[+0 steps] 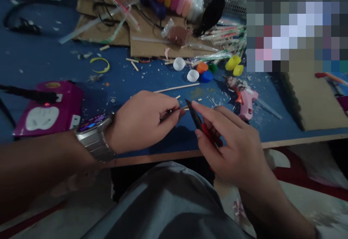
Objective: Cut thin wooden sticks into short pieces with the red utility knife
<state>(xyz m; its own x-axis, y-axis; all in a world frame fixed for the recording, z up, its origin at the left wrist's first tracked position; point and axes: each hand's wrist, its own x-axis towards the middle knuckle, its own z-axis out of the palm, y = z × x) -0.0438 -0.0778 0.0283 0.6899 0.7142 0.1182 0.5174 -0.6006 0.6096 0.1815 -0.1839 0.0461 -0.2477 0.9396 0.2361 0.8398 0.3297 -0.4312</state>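
My left hand (pixel 146 119), with a watch (pixel 96 137) on its wrist, is closed in a pinch on a thin wooden stick (pixel 185 108). The stick's short end pokes out past thumb and forefinger; the rest is hidden in the hand. Wrapped around a craft knife (pixel 194 116) with a dark blade and red grip is my right hand (pixel 231 137). Its blade points up and left, close beside the stick's end; whether they touch I cannot tell. Beyond the hands lie a longer wooden stick (pixel 176 87) and small cut bits of wood.
A pink glue gun (pixel 247 103) lies to the right, near a cardboard piece (pixel 312 101). Bottle caps (pixel 193 75) and bundled sticks (pixel 225 32) are further back. At left sits a purple power socket box (pixel 54 105) with a plugged-in cable. The table's front edge (pixel 163 156) is close.
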